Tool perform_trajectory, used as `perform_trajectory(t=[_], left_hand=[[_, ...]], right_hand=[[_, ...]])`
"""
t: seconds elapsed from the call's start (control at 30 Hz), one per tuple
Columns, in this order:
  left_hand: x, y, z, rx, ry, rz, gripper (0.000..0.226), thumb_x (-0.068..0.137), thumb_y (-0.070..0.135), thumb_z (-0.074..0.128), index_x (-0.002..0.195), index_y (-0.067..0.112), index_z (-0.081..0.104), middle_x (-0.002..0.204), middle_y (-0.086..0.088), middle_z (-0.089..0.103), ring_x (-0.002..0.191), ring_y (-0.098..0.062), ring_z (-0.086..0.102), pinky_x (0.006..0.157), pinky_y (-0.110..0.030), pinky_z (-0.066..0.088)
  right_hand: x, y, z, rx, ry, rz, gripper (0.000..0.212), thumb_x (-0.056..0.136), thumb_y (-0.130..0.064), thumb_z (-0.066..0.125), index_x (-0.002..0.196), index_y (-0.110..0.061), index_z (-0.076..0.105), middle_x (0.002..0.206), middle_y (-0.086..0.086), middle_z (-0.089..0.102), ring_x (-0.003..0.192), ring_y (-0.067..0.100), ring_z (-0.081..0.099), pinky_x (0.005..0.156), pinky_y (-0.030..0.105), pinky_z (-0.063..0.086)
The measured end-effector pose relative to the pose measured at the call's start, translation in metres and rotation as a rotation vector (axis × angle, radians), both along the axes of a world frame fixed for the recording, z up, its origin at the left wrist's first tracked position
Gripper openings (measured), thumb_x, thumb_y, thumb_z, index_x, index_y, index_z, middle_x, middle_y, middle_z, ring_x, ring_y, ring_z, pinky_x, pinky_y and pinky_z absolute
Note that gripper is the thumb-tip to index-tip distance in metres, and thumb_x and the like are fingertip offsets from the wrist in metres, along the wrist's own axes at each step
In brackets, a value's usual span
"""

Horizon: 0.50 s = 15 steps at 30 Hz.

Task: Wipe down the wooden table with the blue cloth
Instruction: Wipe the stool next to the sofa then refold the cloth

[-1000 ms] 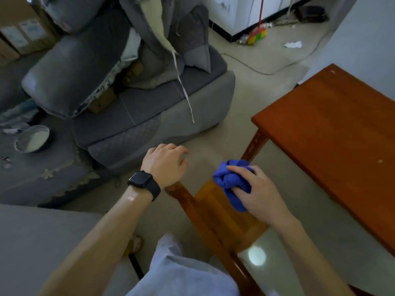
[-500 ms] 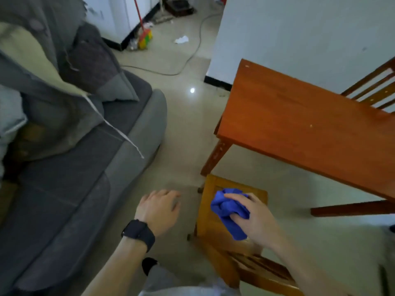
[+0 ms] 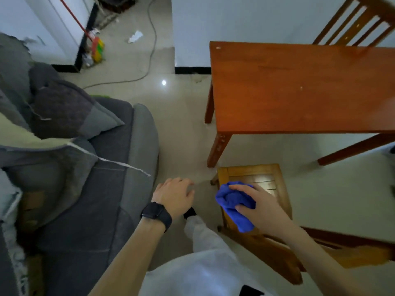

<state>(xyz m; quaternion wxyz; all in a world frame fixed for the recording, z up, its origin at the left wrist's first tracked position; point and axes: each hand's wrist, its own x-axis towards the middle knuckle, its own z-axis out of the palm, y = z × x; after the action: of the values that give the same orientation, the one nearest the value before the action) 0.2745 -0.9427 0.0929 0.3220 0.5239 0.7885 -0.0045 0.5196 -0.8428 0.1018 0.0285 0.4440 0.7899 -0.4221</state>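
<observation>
The reddish wooden table [image 3: 299, 88] fills the upper right, its top bare apart from a few pale specks. My right hand [image 3: 258, 208] grips the bunched blue cloth [image 3: 234, 205] low in the view, above a small wooden chair and well short of the table's near edge. My left hand [image 3: 174, 195], a black watch on its wrist, hangs over the floor with loosely curled fingers and holds nothing.
A light wooden chair [image 3: 256, 174] stands under my right hand, just in front of the table's near leg. A grey sofa [image 3: 111, 178] piled with cushions takes up the left. A second chair [image 3: 354, 20] stands behind the table. A broom [image 3: 96, 45] and a cable lie by the far wall.
The view has swung right and the table now lies squarely ahead. Both hands keep their pose, the right one still gripping the cloth; the left no longer rests on the chair.
</observation>
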Motion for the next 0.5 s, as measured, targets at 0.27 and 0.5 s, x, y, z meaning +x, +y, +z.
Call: perform_trajectory(t=[0.27,0.5], left_hand=[[-0.091,0.120,0.002,0.016,0.075,-0.152,0.038,0.100,0.038,0.040,0.136,0.031,0.051,0.132,-0.001,0.058,0.121,-0.025,0.052,0.095,-0.039,0.040],[-0.169,0.223,0.010,0.025,0.070,-0.242,0.038,0.101,0.039,0.040,0.137,0.032,0.050,0.135,0.000,0.057,0.123,-0.024,0.052,0.100,-0.041,0.043]], right_hand=[[-0.097,0.080,-0.013,-0.004,0.044,-0.082,0.046,0.092,-0.025,0.063,0.129,-0.050,0.051,0.119,-0.017,0.047,0.102,0.002,0.052,0.080,0.008,0.036],[-0.178,0.165,-0.005,0.145,0.036,-0.160,0.047,0.095,-0.028,0.058,0.139,-0.042,0.046,0.132,-0.014,0.039,0.109,0.011,0.050,0.089,0.021,0.039]])
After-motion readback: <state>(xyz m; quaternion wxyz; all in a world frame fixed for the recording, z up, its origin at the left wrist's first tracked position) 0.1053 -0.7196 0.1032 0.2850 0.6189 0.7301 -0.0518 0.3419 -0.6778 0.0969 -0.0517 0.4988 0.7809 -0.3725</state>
